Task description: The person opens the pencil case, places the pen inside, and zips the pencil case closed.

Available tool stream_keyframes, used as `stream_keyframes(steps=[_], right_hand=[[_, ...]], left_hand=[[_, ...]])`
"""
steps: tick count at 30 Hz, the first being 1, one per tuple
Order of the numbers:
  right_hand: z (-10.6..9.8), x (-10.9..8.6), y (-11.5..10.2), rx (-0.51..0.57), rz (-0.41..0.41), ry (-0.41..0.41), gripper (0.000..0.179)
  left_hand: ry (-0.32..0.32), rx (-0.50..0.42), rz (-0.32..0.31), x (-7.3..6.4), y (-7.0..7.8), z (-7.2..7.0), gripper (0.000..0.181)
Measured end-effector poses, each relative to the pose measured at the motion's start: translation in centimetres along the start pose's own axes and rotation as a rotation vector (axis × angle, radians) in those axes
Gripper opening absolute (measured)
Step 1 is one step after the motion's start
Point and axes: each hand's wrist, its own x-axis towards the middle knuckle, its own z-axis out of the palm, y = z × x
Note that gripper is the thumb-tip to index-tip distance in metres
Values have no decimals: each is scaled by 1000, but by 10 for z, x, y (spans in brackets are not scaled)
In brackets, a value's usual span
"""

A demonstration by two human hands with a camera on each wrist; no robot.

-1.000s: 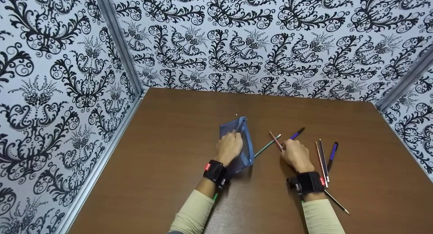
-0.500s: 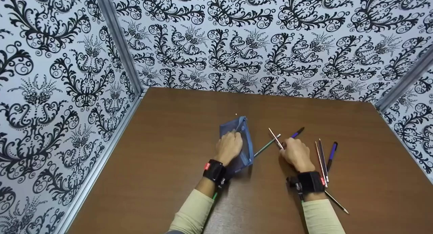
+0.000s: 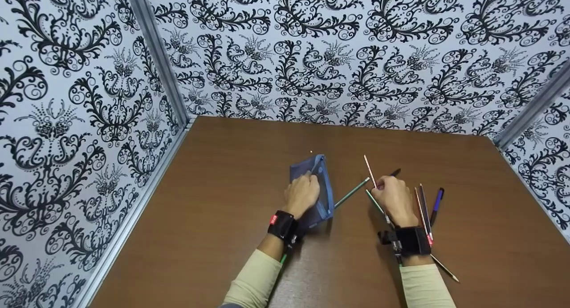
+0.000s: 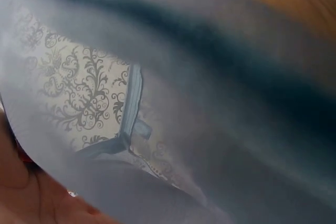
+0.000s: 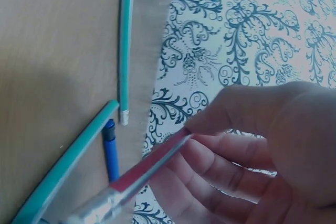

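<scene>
Left hand (image 3: 303,194) rests over the near face of a blue-grey see-through pouch (image 3: 325,194), left of the middle of the brown table (image 3: 222,188); fingers bent in at the mouth, gripping the pouch wall; the fingertips themselves are hidden by the material. Left wrist view mostly filled by the pouch's sheer side, blurred close up; a dark band crosses it, patterned wall (image 3: 311,67) showing through; part of the palm at lower left.

Right hand (image 3: 396,199) to the right of the pouch, well apart from it; thumb and forefinger closed narrow on a slim pencil (image 5: 147,169), the other fingers loosely curled below; pencil reads pale from the head, red with silver along one side from the right wrist, its metal-banded end toward that camera; from the head its far end points away from the person.

A green pencil (image 3: 351,193) with white tip lies between pouch and right hand, lower end reaching the pouch edge; a second green pencil (image 3: 375,201) runs beside the right hand toward the wrist strap (image 3: 412,240), contact with the hand unclear; a dark-capped pen (image 3: 395,172) shows just beyond the knuckles; farther right, two slender pencils (image 3: 425,205) side by side, and a blue pen (image 3: 437,201) near them.
</scene>
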Motion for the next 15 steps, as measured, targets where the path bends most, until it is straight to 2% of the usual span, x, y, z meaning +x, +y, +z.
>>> stream_keyframes(steps=[7, 15], right_hand=[[-8, 1, -7, 110, 55, 46, 24], [-12, 0, -15, 226, 109, 112, 25]], left_hand=[[-9, 7, -38, 0, 0, 0, 54], [-7, 1, -18, -1, 1, -1, 53]])
